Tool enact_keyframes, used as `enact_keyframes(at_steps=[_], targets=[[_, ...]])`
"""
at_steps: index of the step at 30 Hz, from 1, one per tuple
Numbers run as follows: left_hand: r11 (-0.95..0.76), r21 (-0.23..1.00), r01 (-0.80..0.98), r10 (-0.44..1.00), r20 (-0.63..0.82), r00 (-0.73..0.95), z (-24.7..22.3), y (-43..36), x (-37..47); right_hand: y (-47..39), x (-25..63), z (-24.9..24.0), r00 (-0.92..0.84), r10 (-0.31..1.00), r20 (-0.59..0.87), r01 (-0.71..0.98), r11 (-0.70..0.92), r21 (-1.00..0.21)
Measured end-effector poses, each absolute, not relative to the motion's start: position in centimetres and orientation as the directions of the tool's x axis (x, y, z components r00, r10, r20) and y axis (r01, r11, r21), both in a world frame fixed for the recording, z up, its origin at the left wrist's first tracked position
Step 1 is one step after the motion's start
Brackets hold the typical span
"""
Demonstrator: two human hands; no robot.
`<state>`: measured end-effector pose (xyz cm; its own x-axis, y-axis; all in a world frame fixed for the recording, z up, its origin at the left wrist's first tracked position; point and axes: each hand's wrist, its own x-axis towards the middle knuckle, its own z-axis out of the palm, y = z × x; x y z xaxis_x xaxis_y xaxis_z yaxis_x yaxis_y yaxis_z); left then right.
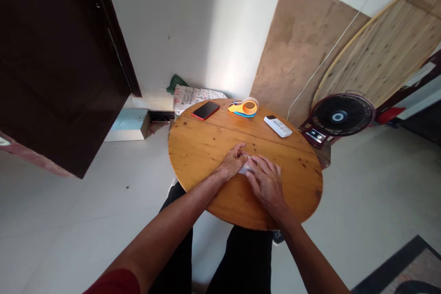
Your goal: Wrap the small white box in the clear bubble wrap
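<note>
Both my hands rest together near the middle of a round wooden table (200,147). My left hand (231,163) lies with curled fingers against a small pale, see-through object (245,169) that shows only as a sliver between the hands. My right hand (266,183) lies flat with spread fingers over that same object, covering most of it. What the object is cannot be told.
At the table's far edge lie a red phone (206,110), an orange and blue tape dispenser (244,107) and a white remote (277,126). A floor fan (342,115), leaning wooden boards (303,41), a printed sack (191,96) and a dark door (58,64) surround the table.
</note>
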<state>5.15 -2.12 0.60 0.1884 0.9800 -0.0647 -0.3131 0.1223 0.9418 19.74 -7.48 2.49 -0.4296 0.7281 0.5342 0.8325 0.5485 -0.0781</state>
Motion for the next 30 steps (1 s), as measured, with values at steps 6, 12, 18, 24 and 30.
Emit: enact_keyframes(at_steps=[6, 12, 18, 24, 30], targets=[[0.098, 0.939, -0.331, 0.98, -0.033, 0.195, 0.6, -2.3, 5.0, -7.7, 19.6, 1.4, -0.336, 0.723, 0.604, 0.885, 0.461, -0.06], [0.096, 0.938, -0.333, 0.982, -0.034, 0.188, 0.6, -2.3, 5.1, -7.7, 19.8, 1.1, -0.331, 0.701, 0.631, 0.879, 0.472, -0.064], [0.051, 0.956, -0.288, 0.983, 0.002, 0.182, 0.5, -2.4, 5.1, -7.7, 19.9, 1.1, -0.328, 0.697, 0.638, 0.873, 0.482, -0.078], [0.072, 0.947, -0.314, 0.98, -0.009, 0.198, 0.3, -2.3, 5.1, -7.5, 19.8, 1.1, -0.287, 0.731, 0.619, 0.876, 0.461, -0.138], [0.067, 0.951, -0.303, 0.981, -0.008, 0.194, 0.6, -2.6, 5.2, -7.4, 19.6, 1.2, -0.334, 0.733, 0.593, 0.875, 0.474, -0.094]])
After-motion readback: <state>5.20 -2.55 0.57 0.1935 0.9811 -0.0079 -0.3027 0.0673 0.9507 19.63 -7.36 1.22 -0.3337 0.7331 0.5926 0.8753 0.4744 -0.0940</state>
